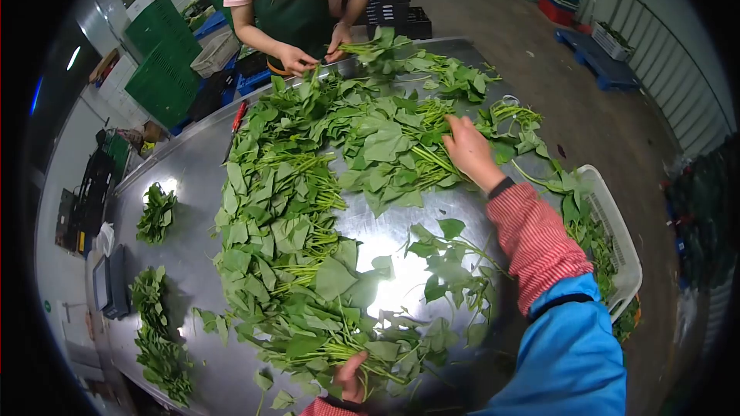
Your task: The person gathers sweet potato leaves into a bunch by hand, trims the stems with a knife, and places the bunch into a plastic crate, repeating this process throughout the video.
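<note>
Long-stemmed leafy greens (281, 235) lie heaped in bunches on a metal table. At the bottom edge, my left hand (351, 377) is closed around the stems of the nearest bunch (324, 345); part of that hand is out of view. My right hand (469, 152) reaches across to the stem ends of another bunch (389, 142) in the upper middle. Its thumb and forefinger are apart at the stems, with the other fingers partly hidden. Between my arms lie loose leafy sprigs (451, 262).
Across the metal table (202, 223), a co-worker's hands (312, 52) handle a few stems. Red-handled scissors or a knife (238, 117) lie at the left edge of the heap. A white crate (634, 250) of greens stands right. Small bunches (156, 214) and a dark scale-like device (112, 285) are left.
</note>
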Tool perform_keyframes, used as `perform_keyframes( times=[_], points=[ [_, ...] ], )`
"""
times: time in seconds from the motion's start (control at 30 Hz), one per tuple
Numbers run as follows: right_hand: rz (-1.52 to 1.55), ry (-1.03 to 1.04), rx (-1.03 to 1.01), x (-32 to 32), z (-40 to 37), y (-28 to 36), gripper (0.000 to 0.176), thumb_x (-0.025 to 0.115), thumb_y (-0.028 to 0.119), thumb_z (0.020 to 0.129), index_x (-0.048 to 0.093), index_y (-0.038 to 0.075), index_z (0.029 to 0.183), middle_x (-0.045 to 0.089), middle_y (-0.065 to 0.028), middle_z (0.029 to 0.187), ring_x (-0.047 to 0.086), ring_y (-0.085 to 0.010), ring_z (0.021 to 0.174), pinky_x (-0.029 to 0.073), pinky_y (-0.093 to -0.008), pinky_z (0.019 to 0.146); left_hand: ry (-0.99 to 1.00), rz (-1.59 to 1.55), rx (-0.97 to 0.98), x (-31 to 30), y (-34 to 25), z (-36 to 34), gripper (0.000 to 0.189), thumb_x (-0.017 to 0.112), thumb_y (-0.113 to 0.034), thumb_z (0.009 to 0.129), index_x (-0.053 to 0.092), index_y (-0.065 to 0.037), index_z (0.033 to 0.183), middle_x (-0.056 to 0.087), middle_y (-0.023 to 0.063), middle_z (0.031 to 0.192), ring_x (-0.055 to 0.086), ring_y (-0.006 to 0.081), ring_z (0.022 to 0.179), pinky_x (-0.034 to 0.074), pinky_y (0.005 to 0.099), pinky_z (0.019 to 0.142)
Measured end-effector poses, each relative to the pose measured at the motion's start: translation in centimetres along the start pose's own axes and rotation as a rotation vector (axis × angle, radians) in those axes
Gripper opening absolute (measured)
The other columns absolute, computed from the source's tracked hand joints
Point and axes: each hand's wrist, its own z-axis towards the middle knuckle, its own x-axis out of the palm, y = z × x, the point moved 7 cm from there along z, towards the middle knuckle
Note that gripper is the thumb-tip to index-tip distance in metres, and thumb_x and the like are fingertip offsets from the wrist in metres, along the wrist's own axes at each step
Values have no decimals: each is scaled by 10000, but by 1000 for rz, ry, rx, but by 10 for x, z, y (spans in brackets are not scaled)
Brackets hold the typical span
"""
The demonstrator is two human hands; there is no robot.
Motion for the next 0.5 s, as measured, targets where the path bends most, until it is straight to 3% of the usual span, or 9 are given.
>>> perform_keyframes(
  times=[0.03, 0.13, 0.17, 0.23, 0.4, 0.5],
  points=[
    [-82, -48, -52, 4, 4, 4, 216, 597, 121, 801, 620, 34, 997, 584, -164, 859, 585, -353, 796, 483, -423, 701, 17, -3, -7, 5, -5, -5, 384, 639, -37, 758, 546, -5, 1129, 626, 114, 1036, 613, 249, 933, 498, 363, 843],
    [-233, 131, -205, 41, -7, 6, 143, 590, 88, 758, 603, 37, 891, 544, -139, 793, 578, -339, 777, 483, -434, 669, 14, -29, 2, 14, -12, -9, 392, 640, -29, 757, 543, -4, 1136, 625, 115, 1040, 611, 254, 939, 497, 368, 844],
    [-251, 42, -302, 32, -15, 23, 84, 586, 71, 715, 560, 51, 793, 538, -124, 783, 571, -308, 738, 477, -419, 618, 4, -41, 8, 16, -13, -9, 393, 639, -26, 758, 543, -3, 1137, 625, 116, 1042, 610, 256, 941, 496, 370, 845],
    [-219, 5, -349, 16, -34, 43, 77, 595, 71, 701, 545, 60, 760, 534, -106, 760, 567, -289, 720, 473, -402, 591, 30, -59, -23, -1, 2, 7, 386, 632, -20, 767, 539, 0, 1141, 624, 119, 1045, 612, 261, 948, 499, 378, 851],
    [-161, 0, -350, -6, -84, 48, 118, 641, 84, 693, 527, 79, 722, 523, -69, 699, 552, -248, 666, 464, -367, 557, 82, -113, -116, -5, 11, 8, 406, 617, -19, 760, 523, 5, 1154, 625, 130, 1043, 618, 285, 955, 510, 408, 865],
    [-140, -17, -318, -22, -100, 51, 145, 671, 99, 695, 530, 81, 723, 526, -62, 683, 550, -240, 648, 460, -358, 545, 50, -53, -68, 7, 2, 3, 308, 588, -96, 793, 552, 19, 1077, 644, 141, 937, 637, 290, 826, 533, 410, 757]
  ],
)
